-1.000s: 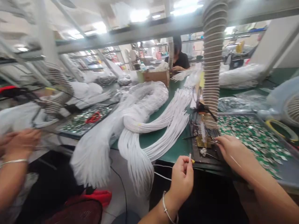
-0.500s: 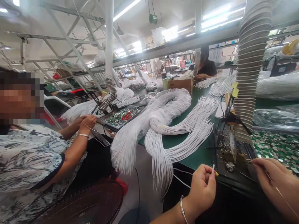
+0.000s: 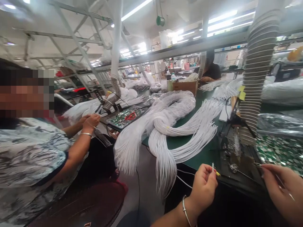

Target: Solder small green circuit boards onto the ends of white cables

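Observation:
My left hand, with a silver bracelet on the wrist, is closed in a pinch on the end of a thin white wire with a yellow tip. It hovers at the near edge of the green bench. My right hand at the lower right pinches a thin metal tool whose tip points toward the dark soldering fixture. Big bundles of white cables lie on the bench to the left of my hands.
A co-worker in a patterned shirt sits at the left, hands busy by a tray of green circuit boards. A ribbed fume hose hangs over the fixture. More green boards fill a tray at right. Another person sits far back.
The view has swung up and to the left, bringing the co-worker into sight. My two hands keep their pinches and have stayed near the fixture, now lower in the picture.

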Motion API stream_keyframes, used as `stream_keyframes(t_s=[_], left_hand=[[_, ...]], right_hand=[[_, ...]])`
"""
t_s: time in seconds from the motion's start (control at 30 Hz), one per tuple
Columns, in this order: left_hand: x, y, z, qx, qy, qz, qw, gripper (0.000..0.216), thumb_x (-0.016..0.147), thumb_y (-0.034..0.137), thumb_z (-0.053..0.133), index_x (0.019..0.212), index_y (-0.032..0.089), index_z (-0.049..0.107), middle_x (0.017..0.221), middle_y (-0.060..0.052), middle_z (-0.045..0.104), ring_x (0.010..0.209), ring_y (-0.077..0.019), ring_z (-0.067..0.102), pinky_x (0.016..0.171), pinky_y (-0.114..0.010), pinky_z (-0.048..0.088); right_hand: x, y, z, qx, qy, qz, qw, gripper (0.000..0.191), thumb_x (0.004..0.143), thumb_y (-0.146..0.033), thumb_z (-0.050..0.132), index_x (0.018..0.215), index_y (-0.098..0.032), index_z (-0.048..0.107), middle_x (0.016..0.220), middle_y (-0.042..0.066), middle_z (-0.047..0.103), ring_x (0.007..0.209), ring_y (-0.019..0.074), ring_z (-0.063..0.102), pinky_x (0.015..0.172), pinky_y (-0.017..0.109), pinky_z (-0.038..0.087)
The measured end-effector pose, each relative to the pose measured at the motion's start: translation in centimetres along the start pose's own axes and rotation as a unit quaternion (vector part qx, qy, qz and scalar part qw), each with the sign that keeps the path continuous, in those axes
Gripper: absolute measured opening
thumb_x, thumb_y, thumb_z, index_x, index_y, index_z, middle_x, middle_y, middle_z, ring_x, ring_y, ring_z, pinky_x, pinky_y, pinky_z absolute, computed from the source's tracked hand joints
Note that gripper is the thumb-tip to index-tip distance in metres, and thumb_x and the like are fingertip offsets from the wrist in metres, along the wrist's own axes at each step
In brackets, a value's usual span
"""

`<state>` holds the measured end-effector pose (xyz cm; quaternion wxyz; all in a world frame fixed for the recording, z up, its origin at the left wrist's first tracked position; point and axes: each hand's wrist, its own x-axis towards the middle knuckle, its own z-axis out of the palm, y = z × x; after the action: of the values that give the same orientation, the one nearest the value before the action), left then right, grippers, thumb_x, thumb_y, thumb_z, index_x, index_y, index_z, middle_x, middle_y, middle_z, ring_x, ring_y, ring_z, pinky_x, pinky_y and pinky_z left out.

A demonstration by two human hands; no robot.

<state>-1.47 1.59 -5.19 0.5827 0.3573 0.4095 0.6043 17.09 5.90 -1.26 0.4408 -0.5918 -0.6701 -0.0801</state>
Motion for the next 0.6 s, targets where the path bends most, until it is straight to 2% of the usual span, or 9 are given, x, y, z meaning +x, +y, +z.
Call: stream_keyframes(t_s=[0.07,0.17,0.27,0.4,0.6], left_hand=[[0.0,0.5,0.0,0.007,0.013,0.001,1.000,0.044,0.071,0.057,0.064,0.076,0.017,0.046,0.056,0.009,0.036,0.044,-0.0032,0.026,0.043,-0.021,0.017],[0.3,1.1,-0.1,0.008,0.011,-0.014,1.000,0.041,0.072,0.053,0.065,0.077,0.017,0.046,0.059,0.008,0.036,0.045,-0.0032,0.024,0.043,-0.021,0.018],[0.6,1.6,-0.1,0.014,0.011,-0.024,1.000,0.037,0.073,0.048,0.066,0.079,0.018,0.046,0.060,0.009,0.036,0.046,-0.0033,0.023,0.043,-0.020,0.017],[1.0,2.4,0.2,0.027,0.002,-0.028,0.999,0.030,0.076,0.042,0.064,0.085,0.017,0.049,0.060,0.009,0.034,0.046,-0.0037,0.023,0.043,-0.020,0.016],[1.5,3.6,1.3,0.123,-0.022,-0.021,0.992,0.024,0.082,0.034,0.056,0.098,0.016,0.051,0.050,0.011,0.031,0.045,-0.0050,0.020,0.044,-0.020,0.015]], right_hand=[[0.1,-0.8,-0.6,0.001,-0.027,-0.031,0.999,0.020,0.083,-0.044,0.044,0.076,-0.029,0.056,0.066,0.006,0.068,0.047,0.0201,0.061,0.043,0.033,0.045],[-0.1,-1.6,-0.9,0.021,-0.018,-0.042,0.999,0.018,0.084,-0.036,0.045,0.080,-0.024,0.058,0.068,0.004,0.066,0.054,0.0181,0.062,0.050,0.030,0.046],[-0.7,-2.0,-0.8,0.067,-0.030,-0.019,0.997,0.014,0.085,-0.031,0.047,0.083,-0.022,0.058,0.074,0.002,0.065,0.059,0.0150,0.061,0.057,0.027,0.048],[-1.3,-2.5,-0.9,0.107,-0.049,0.014,0.993,0.011,0.085,-0.028,0.050,0.083,-0.022,0.059,0.073,0.002,0.064,0.060,0.0139,0.060,0.058,0.026,0.049],[-1.4,-2.8,-1.2,0.142,-0.071,0.059,0.986,0.010,0.086,-0.028,0.051,0.086,-0.021,0.059,0.073,0.001,0.062,0.057,0.0117,0.059,0.057,0.025,0.049]])
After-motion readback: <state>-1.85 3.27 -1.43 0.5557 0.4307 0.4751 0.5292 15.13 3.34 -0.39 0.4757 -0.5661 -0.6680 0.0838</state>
